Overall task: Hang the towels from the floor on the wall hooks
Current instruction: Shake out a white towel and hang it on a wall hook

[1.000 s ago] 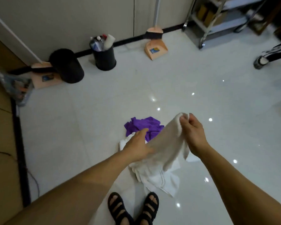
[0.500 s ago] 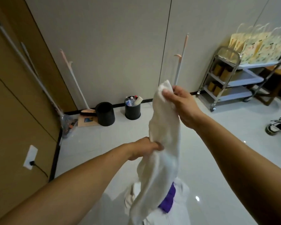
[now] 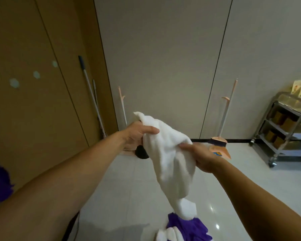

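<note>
Head view: grey wall (image 3: 163, 58) filling far side, brown panel (image 3: 24, 119) standing left. Tiled floor (image 3: 129, 188) stretching near to far. Metal cart (image 3: 283, 129) standing far right. White towel (image 3: 170, 153) hanging mid-air at centre between both hands, tail dangling over near floor pile, contact unclear. Left hand (image 3: 137, 134) gripping towel's upper end, thumb lying across cloth, other fingers curling behind. Right hand (image 3: 202, 159) clutching bunched fold on right side, fingers closing into fabric. Purple towel (image 3: 186, 226) and more white towels (image 3: 163, 234) lying on floor, near.
</note>
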A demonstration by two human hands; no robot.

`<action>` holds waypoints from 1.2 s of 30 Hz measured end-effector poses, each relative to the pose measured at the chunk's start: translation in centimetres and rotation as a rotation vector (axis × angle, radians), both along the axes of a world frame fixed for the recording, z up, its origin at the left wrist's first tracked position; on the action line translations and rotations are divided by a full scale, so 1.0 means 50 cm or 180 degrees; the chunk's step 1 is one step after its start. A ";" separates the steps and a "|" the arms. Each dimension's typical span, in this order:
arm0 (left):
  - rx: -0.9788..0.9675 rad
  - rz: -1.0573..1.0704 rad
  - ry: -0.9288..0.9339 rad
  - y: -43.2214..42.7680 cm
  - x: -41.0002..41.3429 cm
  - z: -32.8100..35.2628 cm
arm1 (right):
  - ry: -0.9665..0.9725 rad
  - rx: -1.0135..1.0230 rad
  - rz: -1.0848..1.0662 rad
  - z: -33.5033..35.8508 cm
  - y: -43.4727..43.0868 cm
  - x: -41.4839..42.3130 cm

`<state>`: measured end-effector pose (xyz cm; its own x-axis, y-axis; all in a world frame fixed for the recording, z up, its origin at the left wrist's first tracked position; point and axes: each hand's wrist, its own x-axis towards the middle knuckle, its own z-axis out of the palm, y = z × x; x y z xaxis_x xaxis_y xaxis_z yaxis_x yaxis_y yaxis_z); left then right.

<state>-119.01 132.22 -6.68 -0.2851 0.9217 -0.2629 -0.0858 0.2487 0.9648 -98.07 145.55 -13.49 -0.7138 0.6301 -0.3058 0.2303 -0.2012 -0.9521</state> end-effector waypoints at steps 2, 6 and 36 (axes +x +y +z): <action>-0.0412 0.0150 0.0753 -0.030 -0.016 0.010 | 0.0358 -0.0189 -0.0157 0.042 0.005 -0.017; -0.0548 0.0775 0.1555 -0.069 -0.050 0.031 | 0.1101 -0.0509 -0.0175 0.094 0.019 -0.029; -0.0125 0.2031 -0.0667 -0.411 -0.271 -0.007 | 0.0133 -0.0761 -0.0107 0.101 -0.078 -0.232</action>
<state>-132.56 111.66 -7.05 -0.7101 0.5781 -0.4019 -0.4120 0.1217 0.9030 -109.66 141.66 -8.44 -0.7088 0.5670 -0.4198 0.1809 -0.4290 -0.8850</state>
